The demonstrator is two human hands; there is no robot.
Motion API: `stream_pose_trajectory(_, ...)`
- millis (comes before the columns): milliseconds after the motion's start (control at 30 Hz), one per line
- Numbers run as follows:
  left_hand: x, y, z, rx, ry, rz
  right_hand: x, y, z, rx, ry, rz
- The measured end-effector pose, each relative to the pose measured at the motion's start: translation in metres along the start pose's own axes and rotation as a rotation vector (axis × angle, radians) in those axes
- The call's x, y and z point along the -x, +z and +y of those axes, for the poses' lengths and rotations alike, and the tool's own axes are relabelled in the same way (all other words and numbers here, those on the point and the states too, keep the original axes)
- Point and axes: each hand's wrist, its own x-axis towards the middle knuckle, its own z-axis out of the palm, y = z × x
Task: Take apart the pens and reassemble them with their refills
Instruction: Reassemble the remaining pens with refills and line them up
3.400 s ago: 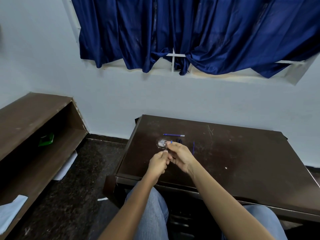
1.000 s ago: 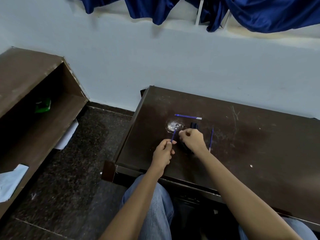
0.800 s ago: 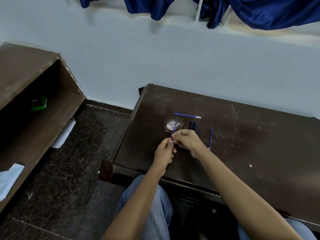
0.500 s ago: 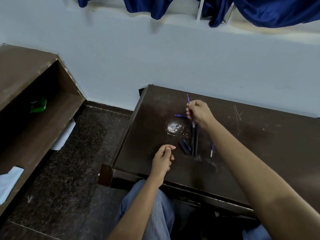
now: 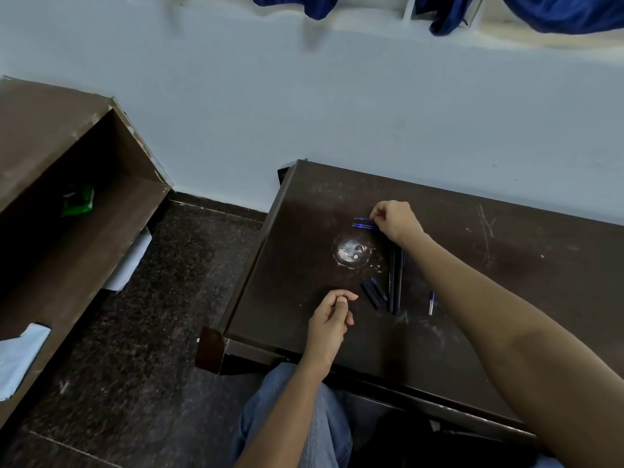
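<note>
On the dark brown table (image 5: 506,265) two thin blue refills (image 5: 363,223) lie side by side at the far middle. My right hand (image 5: 396,219) reaches over them with its fingertips pinched on the right end of the upper refill. Two black pen barrels (image 5: 395,282) lie parallel below my wrist, two short dark caps (image 5: 374,293) to their left, and a third refill (image 5: 431,303) to their right. My left hand (image 5: 332,314) hovers near the front edge, fingers curled in, thumb on forefinger; I cannot see anything in it.
A round pale scuffed patch (image 5: 351,252) marks the table between the refills and the caps. A brown open shelf unit (image 5: 67,197) stands at the left with a green item (image 5: 77,204) inside. The dark speckled floor (image 5: 152,332) lies between shelf and table. My jeans-clad knee (image 5: 304,417) is under the table edge.
My right hand pulled a blue refill away from my left hand, carried it up and back, and has lowered it beside the refill lying at the far middle. The left hand stayed near the front edge.
</note>
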Motion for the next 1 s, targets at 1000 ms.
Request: stream_pose_trajectory(1000, -0.006, 0.002, -0.001, 0.039, -0.025, 0.020, 0.006, 0.014, 0.006, 0.103, -0.110, 0.069)
